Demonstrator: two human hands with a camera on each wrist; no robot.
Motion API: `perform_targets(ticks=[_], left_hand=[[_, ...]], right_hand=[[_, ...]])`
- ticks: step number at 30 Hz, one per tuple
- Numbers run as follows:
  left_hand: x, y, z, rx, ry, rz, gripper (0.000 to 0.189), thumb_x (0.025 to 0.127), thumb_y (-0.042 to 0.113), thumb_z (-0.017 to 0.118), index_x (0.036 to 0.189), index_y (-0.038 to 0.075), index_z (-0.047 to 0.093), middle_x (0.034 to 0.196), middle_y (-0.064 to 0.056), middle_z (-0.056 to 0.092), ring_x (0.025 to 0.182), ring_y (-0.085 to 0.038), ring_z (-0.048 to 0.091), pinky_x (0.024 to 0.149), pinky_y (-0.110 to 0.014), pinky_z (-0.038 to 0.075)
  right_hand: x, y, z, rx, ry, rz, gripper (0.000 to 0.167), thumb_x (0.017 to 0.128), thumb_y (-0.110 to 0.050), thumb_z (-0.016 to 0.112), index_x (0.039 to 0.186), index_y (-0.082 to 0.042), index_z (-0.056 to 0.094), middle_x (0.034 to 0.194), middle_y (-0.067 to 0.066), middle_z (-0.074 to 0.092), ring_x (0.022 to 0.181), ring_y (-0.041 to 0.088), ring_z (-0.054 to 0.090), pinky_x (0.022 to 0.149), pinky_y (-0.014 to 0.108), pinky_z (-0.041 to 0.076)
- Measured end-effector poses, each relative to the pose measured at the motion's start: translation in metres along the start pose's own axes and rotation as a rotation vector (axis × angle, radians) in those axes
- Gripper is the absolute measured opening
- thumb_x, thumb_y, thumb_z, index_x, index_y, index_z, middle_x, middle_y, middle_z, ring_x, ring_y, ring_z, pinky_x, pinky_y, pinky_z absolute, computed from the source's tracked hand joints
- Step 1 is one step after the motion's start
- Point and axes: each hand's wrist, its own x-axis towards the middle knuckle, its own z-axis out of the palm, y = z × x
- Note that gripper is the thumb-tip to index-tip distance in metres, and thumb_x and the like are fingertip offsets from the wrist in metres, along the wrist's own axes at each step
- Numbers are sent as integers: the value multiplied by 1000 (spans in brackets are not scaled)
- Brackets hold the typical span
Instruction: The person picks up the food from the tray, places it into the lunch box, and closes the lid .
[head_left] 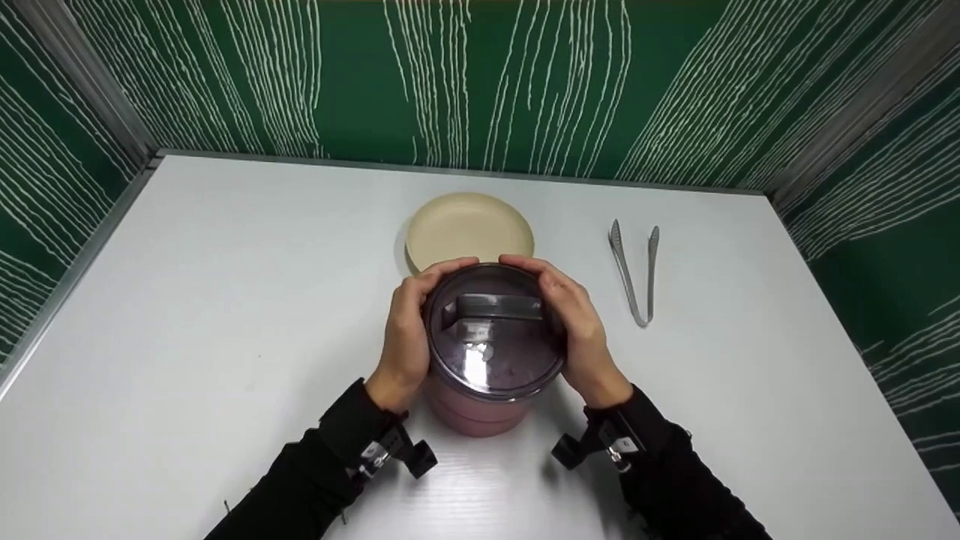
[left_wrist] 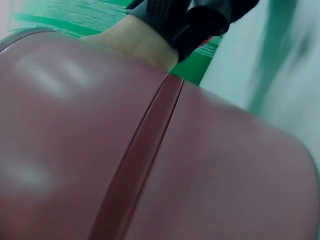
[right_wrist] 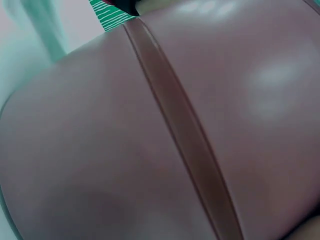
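A round pink canister [head_left: 478,417] stands between both hands in the head view, topped by a dark see-through lid [head_left: 517,349] with a bar handle [head_left: 499,306]. My left hand [head_left: 407,330] grips its left side, fingers bent around the far edge. On the opposite side my right hand [head_left: 583,326] holds it the same way, thumb and fingers near the lid's rim. The canister's pink wall [left_wrist: 230,155] fills most of the left wrist view, crossed by a darker band. The right wrist view shows the same smooth wall [right_wrist: 100,140] and band, with little of the hands visible.
Just beyond the canister lies a pale yellow plate [head_left: 469,225], its near edge partly covered by the fingers. Metal tongs [head_left: 627,279] rest spread on the white table [head_left: 225,315] to the right. Green panels [head_left: 360,82] with white streaks stand around the table's edges.
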Motion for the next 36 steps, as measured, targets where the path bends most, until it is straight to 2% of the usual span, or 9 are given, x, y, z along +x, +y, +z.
perform_targets(ticks=[2, 4, 9, 16, 22, 26, 31, 36], left_hand=[[1, -4, -1, 24, 10, 9, 51, 92, 19, 19, 119, 1, 58, 121, -14, 59, 116, -25, 53, 101, -33, 39], [0, 0, 1, 49, 18, 7, 51, 92, 17, 19, 120, 1, 58, 124, -11, 58, 119, -24, 51, 104, -33, 37], [-3, 13, 7, 58, 4, -20, 50, 93, 14, 18, 124, -5, 53, 127, -9, 56, 124, -25, 46, 107, -34, 33], [-4, 14, 6, 91, 10, -26, 49, 94, 12, 18, 123, -6, 53, 126, -8, 57, 124, -24, 46, 107, -34, 32], [-1, 15, 7, 109, -8, -2, 47, 94, 10, 20, 122, -7, 54, 124, -13, 57, 122, -26, 47, 107, -37, 33], [-1, 16, 7, 100, -19, 3, 46, 94, 11, 21, 121, -6, 54, 124, -19, 56, 121, -28, 48, 107, -39, 32], [-1, 17, 5, 164, -23, 2, 43, 94, 8, 24, 120, -1, 57, 123, -18, 57, 119, -27, 50, 105, -40, 34], [3, 19, 3, 236, -60, -19, 41, 94, 7, 27, 121, 3, 57, 124, -15, 57, 120, -24, 49, 107, -38, 32]], right_hand=[[1, 1, -2, -3, 1, 12, 45, 97, -20, 27, 128, 7, 46, 129, 24, 49, 123, 33, 43, 106, 35, 32], [0, -2, -2, -10, -4, 20, 45, 96, -17, 26, 128, 8, 46, 129, 25, 49, 124, 35, 42, 107, 37, 30], [-1, -3, -3, -4, 0, 40, 45, 97, -19, 28, 129, 6, 46, 129, 24, 49, 124, 33, 43, 106, 35, 32], [1, -1, -2, 7, -29, 15, 44, 96, -16, 29, 130, 9, 44, 132, 25, 47, 127, 35, 40, 107, 37, 31], [1, 4, -6, 4, -9, 18, 44, 98, -17, 26, 131, 5, 46, 132, 20, 49, 127, 31, 41, 108, 35, 29], [3, 5, -8, 13, -32, 6, 44, 99, -14, 21, 130, 4, 47, 132, 20, 49, 128, 31, 40, 109, 39, 27], [4, 10, -13, 23, -48, 29, 47, 100, -21, 20, 131, 2, 46, 133, 19, 49, 127, 31, 40, 109, 40, 28], [4, 12, -20, 86, -107, 110, 59, 100, -39, 13, 135, 0, 41, 135, 20, 45, 129, 33, 38, 106, 37, 32]])
